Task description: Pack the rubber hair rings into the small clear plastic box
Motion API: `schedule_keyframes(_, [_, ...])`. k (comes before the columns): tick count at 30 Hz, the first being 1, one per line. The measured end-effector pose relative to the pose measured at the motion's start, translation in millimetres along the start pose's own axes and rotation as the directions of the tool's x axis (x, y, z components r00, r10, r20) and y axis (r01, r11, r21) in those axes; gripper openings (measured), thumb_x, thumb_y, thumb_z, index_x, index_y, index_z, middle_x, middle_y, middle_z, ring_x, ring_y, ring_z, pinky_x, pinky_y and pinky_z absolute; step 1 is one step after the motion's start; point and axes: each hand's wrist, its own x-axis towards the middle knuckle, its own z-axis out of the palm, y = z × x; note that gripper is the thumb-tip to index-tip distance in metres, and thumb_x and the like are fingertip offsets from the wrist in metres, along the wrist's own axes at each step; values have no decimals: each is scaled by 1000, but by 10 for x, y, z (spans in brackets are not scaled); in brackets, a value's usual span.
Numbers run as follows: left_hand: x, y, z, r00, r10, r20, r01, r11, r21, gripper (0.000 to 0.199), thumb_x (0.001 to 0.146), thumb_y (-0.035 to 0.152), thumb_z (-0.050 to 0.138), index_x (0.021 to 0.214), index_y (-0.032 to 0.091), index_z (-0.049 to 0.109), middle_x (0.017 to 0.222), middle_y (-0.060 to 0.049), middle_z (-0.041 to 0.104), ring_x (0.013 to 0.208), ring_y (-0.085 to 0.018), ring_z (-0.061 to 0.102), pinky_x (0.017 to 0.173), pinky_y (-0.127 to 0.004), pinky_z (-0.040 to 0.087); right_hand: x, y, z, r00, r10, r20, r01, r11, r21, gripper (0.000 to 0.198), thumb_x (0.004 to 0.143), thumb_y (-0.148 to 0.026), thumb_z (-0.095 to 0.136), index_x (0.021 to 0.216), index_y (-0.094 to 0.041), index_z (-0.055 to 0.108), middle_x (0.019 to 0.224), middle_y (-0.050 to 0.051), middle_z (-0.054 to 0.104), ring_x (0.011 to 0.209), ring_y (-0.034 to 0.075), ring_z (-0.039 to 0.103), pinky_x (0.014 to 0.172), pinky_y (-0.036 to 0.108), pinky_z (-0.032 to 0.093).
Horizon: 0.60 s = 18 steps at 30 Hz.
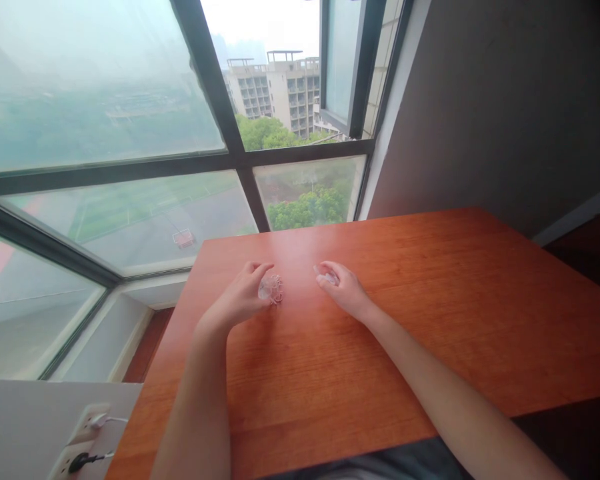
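On the far left part of the table, my left hand point(245, 293) curls round a small clear container point(265, 289), thumb and fingers on either side of it. A tangle of thin pinkish-white loops point(276, 289) shows at the container's right side; their exact kind is too small to make out. My right hand point(347, 290), a short way to the right, has its fingers closed on a small clear plastic piece point(330, 277), partly hidden by the fingers. The two hands are apart, with bare tabletop between them.
The reddish-brown wooden table point(430, 287) stretches far to the right. Dark-framed windows point(243, 160) rise behind its back edge, one pane open. A grey wall point(480, 120) stands at the right. Wall sockets point(83, 443) with plugs sit low at the left.
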Motion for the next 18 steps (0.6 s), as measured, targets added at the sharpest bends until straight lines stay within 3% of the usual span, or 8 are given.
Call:
schedule_keyframes(3, [17, -5, 2, 1000, 0, -3, 0, 1000, -22, 74, 66, 32, 63, 138, 24, 46, 128, -8, 48, 106, -25, 58, 90, -36, 50, -5, -23, -8, 1000, -9, 4, 9, 999, -32, 40, 78, -35, 63, 114, -18, 63, 116, 9, 66, 104, 22, 63, 92, 35, 51])
schedule_keyframes(7, [36, -34, -9, 999, 2, -32, -2, 1000, -13, 79, 67, 30, 61, 142, 22, 38, 131, -9, 46, 114, -26, 53, 96, -38, 47, -6, -33, -15, 1000, -16, 16, 17, 998, -62, 40, 78, -35, 62, 113, -17, 63, 116, 10, 66, 103, 22, 63, 92, 35, 50])
schedule_keyframes(10, [50, -56, -17, 999, -3, -44, 4, 1000, 12, 74, 68, 29, 59, 140, 21, 41, 132, -9, 46, 119, -27, 51, 99, -39, 45, -3, -26, -13, 1000, -20, 15, 21, 997, -71, 40, 78, -35, 62, 113, -17, 63, 116, 10, 65, 103, 22, 62, 92, 35, 50])
schedule_keyframes(14, [64, -35, -41, 990, 20, -136, -14, 999, 48, 66, 71, 31, 59, 135, 21, 46, 131, -9, 49, 123, -28, 48, 104, -41, 40, -2, -22, -10, 1000, -27, 17, 28, 996, -84, 39, 78, -34, 62, 114, -18, 63, 115, 9, 66, 103, 22, 63, 91, 34, 50])
schedule_keyframes(18, [76, -10, -47, 978, 25, -205, -34, 999, -39, 70, 73, 33, 60, 139, 23, 40, 137, -8, 47, 128, -26, 44, 109, -41, 36, -4, -26, -12, 999, -37, 19, 39, 994, -105, 39, 77, -34, 62, 114, -19, 63, 114, 9, 66, 102, 21, 63, 91, 34, 50])
